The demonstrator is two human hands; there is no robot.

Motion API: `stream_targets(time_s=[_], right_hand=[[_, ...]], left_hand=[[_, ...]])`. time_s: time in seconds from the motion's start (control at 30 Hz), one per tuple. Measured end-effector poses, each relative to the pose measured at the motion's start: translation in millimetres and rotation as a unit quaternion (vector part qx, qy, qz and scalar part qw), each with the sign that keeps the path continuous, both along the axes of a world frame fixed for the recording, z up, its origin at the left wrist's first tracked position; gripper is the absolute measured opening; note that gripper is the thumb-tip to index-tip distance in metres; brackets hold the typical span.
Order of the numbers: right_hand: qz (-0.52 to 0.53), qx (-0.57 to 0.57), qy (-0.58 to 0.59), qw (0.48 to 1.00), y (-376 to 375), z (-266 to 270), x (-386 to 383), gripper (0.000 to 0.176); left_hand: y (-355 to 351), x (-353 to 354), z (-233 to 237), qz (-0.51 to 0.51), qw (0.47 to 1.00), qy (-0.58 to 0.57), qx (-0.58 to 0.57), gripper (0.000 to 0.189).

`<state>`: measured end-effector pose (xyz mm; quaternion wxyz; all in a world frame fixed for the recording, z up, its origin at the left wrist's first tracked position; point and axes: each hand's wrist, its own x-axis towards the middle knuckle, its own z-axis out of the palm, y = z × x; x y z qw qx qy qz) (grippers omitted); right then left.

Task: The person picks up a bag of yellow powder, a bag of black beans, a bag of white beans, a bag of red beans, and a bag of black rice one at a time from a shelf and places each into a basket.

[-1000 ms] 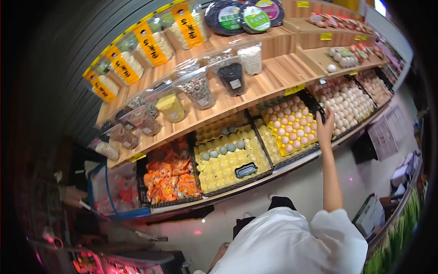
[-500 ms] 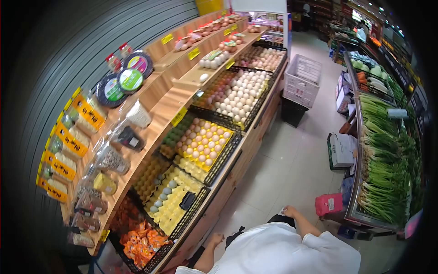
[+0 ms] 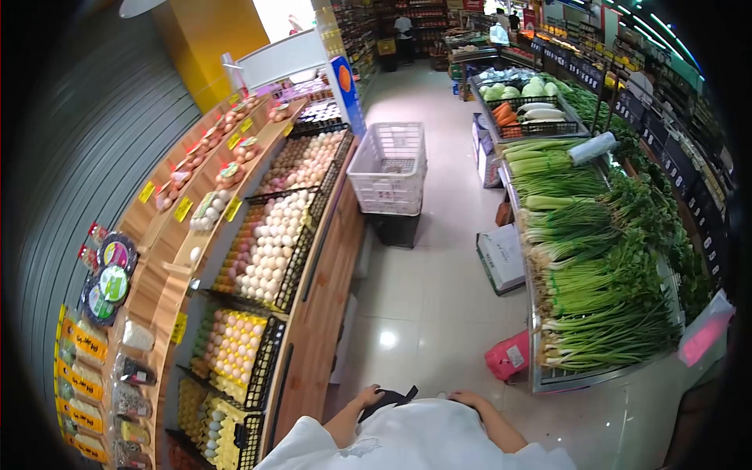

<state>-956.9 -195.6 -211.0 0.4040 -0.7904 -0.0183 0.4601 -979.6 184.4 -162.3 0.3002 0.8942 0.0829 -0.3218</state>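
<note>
My left hand (image 3: pixel 370 395) hangs low in front of my body, its fingers curled together beside a black strap (image 3: pixel 410 393) and dark cloth at my waist. Across from it, my right hand (image 3: pixel 465 398) is closed just past the hem of my white shirt (image 3: pixel 427 435). A small pale thing (image 3: pixel 443 395) shows at its fingertips; I cannot tell what it is. To my left runs a wooden egg stand with black crates of eggs (image 3: pixel 270 247). Nearer me, a yellow tray holds brown eggs (image 3: pixel 237 345), and some bluish eggs (image 3: pixel 213 423) lie in another tray.
Ahead in the aisle, a white plastic crate (image 3: pixel 388 188) stands on a black one. Green onions (image 3: pixel 595 298), carrots (image 3: pixel 505 115) and cabbages (image 3: pixel 536 88) fill the stand on the right. A white carton (image 3: pixel 501 258) and a pink bag (image 3: pixel 509 356) sit at its foot.
My view has turned to the right and lifted, now facing down the aisle. The egg stand has shifted left in view. Both hands stay low by my body, now closer together.
</note>
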Motion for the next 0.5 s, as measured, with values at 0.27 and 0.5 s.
stream_targets(time_s=[0.27, 0.5], right_hand=[[0.108, 0.056, -0.023, 0.992, -35.1, -81.5, 55.6, 0.041], [0.073, -0.022, 0.008, 0.997, -75.4, -34.5, 182.0, 0.039]], left_hand=[[-2.9, 65.1, -15.4, 0.119, 0.985, 0.091, -0.082, 0.058], [34.8, 121.7, -26.9, 0.230, 0.957, 0.128, -0.120, 0.033]])
